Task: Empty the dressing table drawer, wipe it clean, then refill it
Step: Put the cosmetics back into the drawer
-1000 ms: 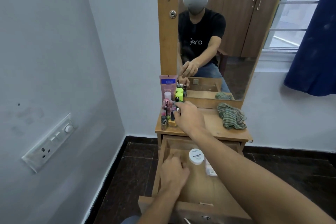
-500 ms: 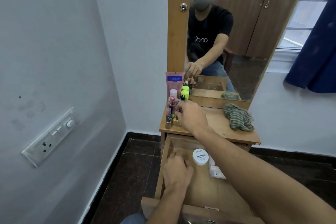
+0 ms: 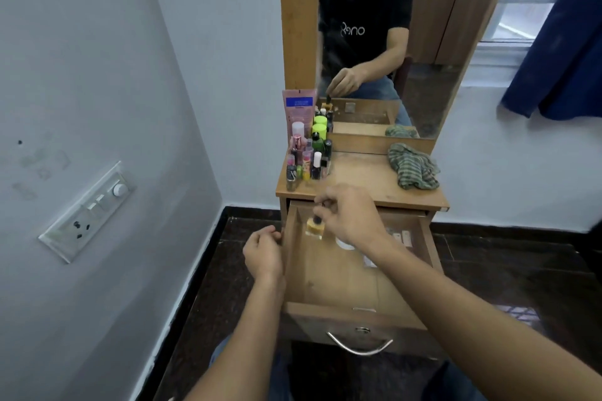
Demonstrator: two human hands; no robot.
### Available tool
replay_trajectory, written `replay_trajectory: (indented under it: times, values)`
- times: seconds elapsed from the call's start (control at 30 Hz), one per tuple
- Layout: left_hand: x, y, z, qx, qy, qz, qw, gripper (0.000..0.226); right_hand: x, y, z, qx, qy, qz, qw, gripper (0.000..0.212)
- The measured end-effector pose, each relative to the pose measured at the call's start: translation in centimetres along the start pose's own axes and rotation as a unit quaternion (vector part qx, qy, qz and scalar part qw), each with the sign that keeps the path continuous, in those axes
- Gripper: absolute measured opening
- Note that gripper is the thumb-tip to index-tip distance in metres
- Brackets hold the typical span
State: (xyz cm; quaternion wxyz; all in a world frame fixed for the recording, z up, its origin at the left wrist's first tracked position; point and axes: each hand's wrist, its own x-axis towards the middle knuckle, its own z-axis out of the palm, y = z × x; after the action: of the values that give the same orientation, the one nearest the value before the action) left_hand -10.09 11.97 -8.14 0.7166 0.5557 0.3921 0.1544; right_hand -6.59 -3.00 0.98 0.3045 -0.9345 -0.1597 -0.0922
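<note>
Wooden and pulled out, the drawer (image 3: 291, 257) has the left hand (image 3: 264, 251) loosely curled just beside its 9 o'clock wall, while the right hand (image 3: 351, 215) pinches a yellow bottle (image 3: 315, 228) by the cap over its 11 o'clock corner.

Two bare arms reach forward from the bottom of the view. The left forearm (image 3: 257, 319) rises almost straight up the middle, ending in the left hand (image 3: 264, 252), seen from the back, fingers loosely curled, with its fingertips right at the left wall of the drawer (image 3: 291, 247); contact cannot be told. The right forearm (image 3: 472, 296) enters from the lower right corner and slants up and to the left. The right hand (image 3: 350, 215), knuckles up, is held higher than the left, its thumb and fingertips pinching the dark cap of a small yellow bottle (image 3: 315, 227) that hangs upright beneath them
</note>
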Motion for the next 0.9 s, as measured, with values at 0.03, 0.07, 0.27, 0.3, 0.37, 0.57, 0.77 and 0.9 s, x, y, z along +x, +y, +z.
replay_trajectory:
  times: [0.03, 0.07, 0.27, 0.3, 0.37, 0.57, 0.77, 0.9]
  values:
    - [0.0, 0.0, -0.1, -0.018, -0.006, -0.008, 1.000, 0.030, -1.0, 0.4, 0.8, -0.010, -0.025, 0.006, 1.000, 0.008]
    - [-0.1, 0.1, -0.2, -0.032, -0.012, -0.015, 0.999, 0.029, -1.9, 0.8, 1.7, -0.021, -0.051, 0.011, 0.998, 0.008]
    - [0.1, 0.3, -0.4, -0.065, -0.021, -0.049, 0.996, 0.027, -5.3, 2.2, 5.5, 0.011, -0.134, 0.029, 0.991, 0.005]
    - [0.1, 0.2, -0.4, -0.063, -0.022, -0.049, 0.997, 0.028, -5.6, 2.2, 6.0, 0.012, -0.136, 0.022, 0.990, 0.005]
    - [0.1, 0.1, -0.3, -0.054, -0.024, -0.046, 0.997, 0.031, -5.8, 2.0, 6.6, 0.022, -0.144, 0.008, 0.989, 0.005]
    - [0.1, 0.0, -0.3, -0.045, -0.023, -0.040, 0.998, 0.039, -6.3, 1.1, 7.8, 0.040, -0.162, -0.027, 0.986, 0.006]
    - [-0.1, 0.1, -0.2, -0.030, -0.026, -0.026, 0.999, 0.044, -6.5, 0.8, 7.9, 0.041, -0.160, -0.060, 0.984, 0.010]
    - [-0.2, 0.1, -0.3, -0.021, -0.026, -0.021, 0.999, 0.050, -6.0, 0.8, 7.2, 0.036, -0.187, -0.068, 0.979, 0.019]
